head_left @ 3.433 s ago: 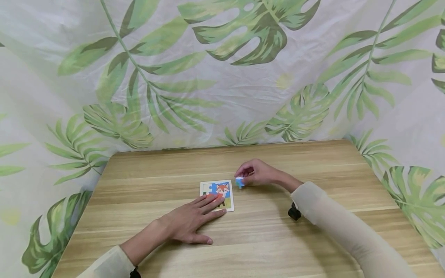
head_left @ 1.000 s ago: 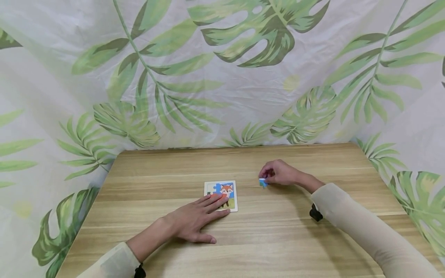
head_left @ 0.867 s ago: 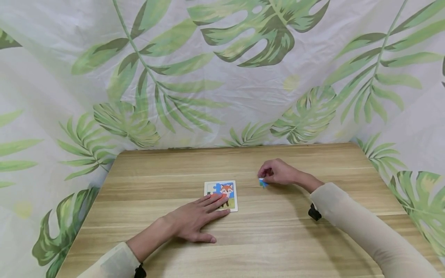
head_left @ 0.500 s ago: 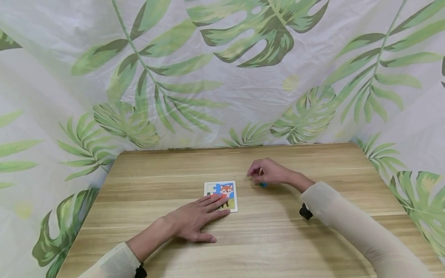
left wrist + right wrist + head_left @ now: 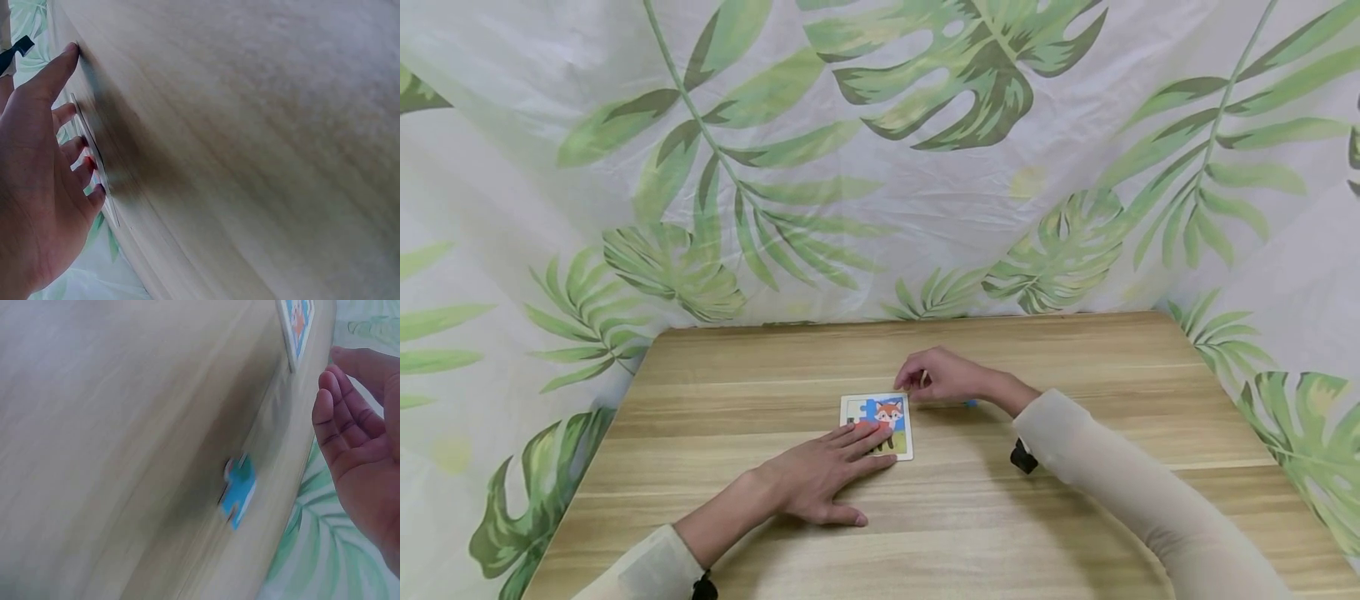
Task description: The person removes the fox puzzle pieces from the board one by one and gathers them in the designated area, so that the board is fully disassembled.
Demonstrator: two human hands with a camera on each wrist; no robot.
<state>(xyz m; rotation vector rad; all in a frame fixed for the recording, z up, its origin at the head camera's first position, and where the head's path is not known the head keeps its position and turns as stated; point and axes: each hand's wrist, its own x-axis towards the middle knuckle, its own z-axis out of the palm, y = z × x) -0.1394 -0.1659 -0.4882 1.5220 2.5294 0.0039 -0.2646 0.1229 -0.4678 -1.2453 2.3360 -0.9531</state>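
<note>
A square fox jigsaw puzzle (image 5: 901,425) with a white border lies on the table. Its upper left part shows a pale gap. My left hand (image 5: 820,475) rests on the puzzle's lower part with fingers stretched out, hiding some of the picture. Beside the puzzle's upper right corner is my right hand (image 5: 943,375), fingers loosely bent and holding nothing; whether a fingertip touches the border I cannot tell. A blue and green jigsaw piece (image 5: 240,487) lies on the table, right of the puzzle. In the head view the right hand and wrist hide most of it.
The wooden table (image 5: 1037,517) reaches back to a leaf-patterned cloth (image 5: 820,167) hanging behind and at both sides. Dark straps or devices (image 5: 1022,457) sit at both wrists.
My right hand first carried the jigsaw piece to the right, away from the puzzle. It has since let go of the piece and moved back left. The left hand stays on the puzzle.
</note>
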